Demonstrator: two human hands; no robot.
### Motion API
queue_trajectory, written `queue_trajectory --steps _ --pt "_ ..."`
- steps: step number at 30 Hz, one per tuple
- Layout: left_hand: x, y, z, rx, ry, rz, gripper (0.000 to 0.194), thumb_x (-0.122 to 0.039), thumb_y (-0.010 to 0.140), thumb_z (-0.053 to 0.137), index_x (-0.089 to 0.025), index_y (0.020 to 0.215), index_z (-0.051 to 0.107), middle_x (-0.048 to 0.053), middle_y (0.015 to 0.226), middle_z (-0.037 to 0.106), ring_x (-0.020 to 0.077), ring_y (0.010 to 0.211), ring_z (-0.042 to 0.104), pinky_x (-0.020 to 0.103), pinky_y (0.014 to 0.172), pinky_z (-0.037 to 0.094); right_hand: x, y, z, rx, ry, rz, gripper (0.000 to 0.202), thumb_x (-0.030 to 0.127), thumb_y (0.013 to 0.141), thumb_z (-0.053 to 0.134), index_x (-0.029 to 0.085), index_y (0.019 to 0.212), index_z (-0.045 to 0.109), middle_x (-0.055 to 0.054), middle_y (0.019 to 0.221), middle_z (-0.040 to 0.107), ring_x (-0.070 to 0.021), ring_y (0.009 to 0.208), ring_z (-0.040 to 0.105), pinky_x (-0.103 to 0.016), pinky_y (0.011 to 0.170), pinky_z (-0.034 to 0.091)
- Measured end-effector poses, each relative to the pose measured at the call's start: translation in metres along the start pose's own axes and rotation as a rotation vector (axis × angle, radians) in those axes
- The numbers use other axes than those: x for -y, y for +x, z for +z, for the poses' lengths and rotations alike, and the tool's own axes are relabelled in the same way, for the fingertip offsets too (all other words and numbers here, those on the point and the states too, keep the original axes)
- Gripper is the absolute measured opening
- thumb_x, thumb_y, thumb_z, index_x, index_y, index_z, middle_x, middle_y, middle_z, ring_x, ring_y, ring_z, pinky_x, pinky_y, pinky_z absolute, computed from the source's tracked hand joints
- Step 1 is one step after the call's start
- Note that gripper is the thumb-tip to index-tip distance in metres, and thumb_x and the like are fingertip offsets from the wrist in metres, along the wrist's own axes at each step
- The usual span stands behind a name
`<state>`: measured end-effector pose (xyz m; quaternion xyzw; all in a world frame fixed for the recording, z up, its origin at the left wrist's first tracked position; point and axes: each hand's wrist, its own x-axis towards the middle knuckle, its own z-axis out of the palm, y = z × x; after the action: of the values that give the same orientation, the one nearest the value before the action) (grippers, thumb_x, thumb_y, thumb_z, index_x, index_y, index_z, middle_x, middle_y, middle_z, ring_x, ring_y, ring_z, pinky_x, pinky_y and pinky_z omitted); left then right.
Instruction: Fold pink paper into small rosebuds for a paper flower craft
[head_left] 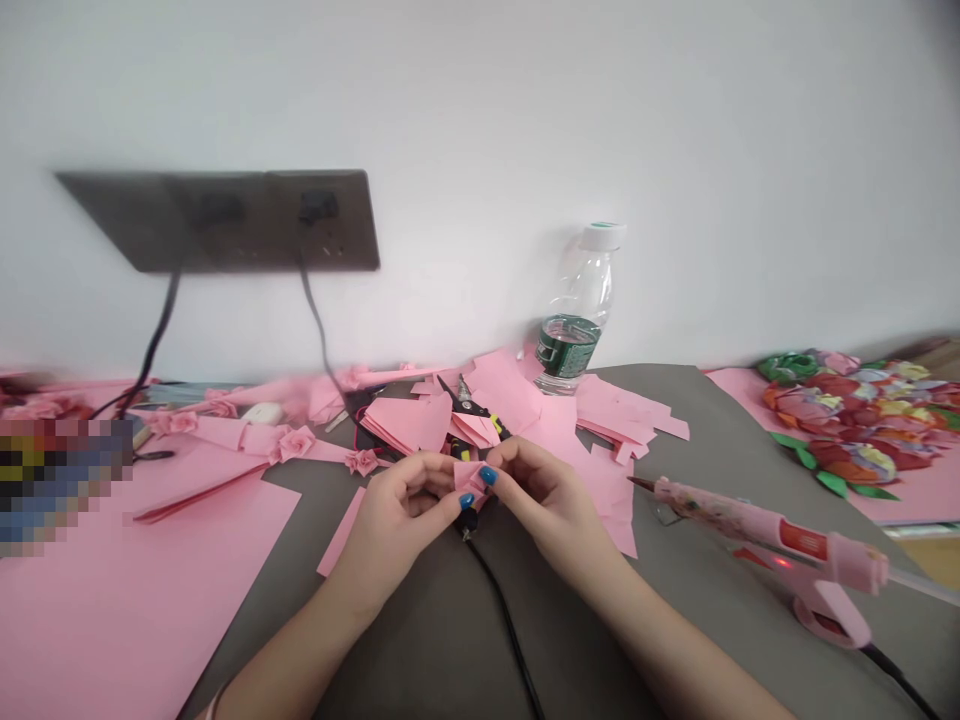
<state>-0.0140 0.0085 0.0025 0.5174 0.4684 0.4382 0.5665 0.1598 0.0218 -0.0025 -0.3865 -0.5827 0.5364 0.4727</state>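
Between both hands, above the grey table, is a small folded piece of pink paper [468, 480]. My left hand [412, 505] pinches its left side with thumb and fingers. My right hand [536, 490] is closed on its right edge, thumb pressed against it. Just behind the hands, pliers [472, 402] with dark jaws and yellow-black handles lie among pink paper pieces [409, 422]. Beneath the hands sits the end of a black-handled tool [468, 520], joined to a black cable; the hands hide the rest of it.
A pink glue gun [757, 520] with a lit red light lies at right. Behind stands a clear bottle [581, 320] with a green label. Paper flowers [847, 410] lie far right, pink paper roses [292, 442] at left. Cords hang from a wall socket panel [255, 220].
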Motion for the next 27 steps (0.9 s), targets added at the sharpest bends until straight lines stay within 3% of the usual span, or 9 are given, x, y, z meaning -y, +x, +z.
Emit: queue_trajectory --steps 7,15,27 --pt "0.0016 0.0023 -0.0025 -0.058 -0.067 0.030 0.009 -0.028 0.083 0.074 -0.019 0.086 0.073 0.000 0.079 0.072 0.0117 0.072 0.064 0.017 0.060 0.050 -0.0027 -0.0016 0.0003 0.039 0.012 0.052 0.028 0.044 0.090 0.063 0.019 0.080 0.054 0.000 0.070 0.058 -0.0135 0.064 0.054 -0.026 0.059 0.041" --pt "0.0042 0.0039 -0.0045 -0.095 -0.095 0.020 0.005 -0.021 0.077 0.078 -0.019 0.080 0.075 -0.001 0.078 0.073 0.0106 0.073 0.064 0.015 0.063 0.050 -0.0034 -0.0022 0.0020 0.060 0.008 0.073 0.032 0.049 0.090 0.063 0.019 0.081 0.053 0.001 0.072 0.055 -0.0143 0.066 0.052 -0.028 0.061 0.039" --pt "-0.0030 0.0012 -0.0024 -0.065 -0.097 -0.036 0.013 -0.027 0.073 0.082 -0.017 0.073 0.074 0.001 0.073 0.074 0.0143 0.071 0.066 0.023 0.069 0.053 -0.0005 -0.0022 0.0020 0.068 -0.033 0.073 0.037 0.054 0.089 0.062 0.021 0.077 0.052 0.002 0.069 0.051 -0.0142 0.064 0.049 -0.027 0.059 0.038"
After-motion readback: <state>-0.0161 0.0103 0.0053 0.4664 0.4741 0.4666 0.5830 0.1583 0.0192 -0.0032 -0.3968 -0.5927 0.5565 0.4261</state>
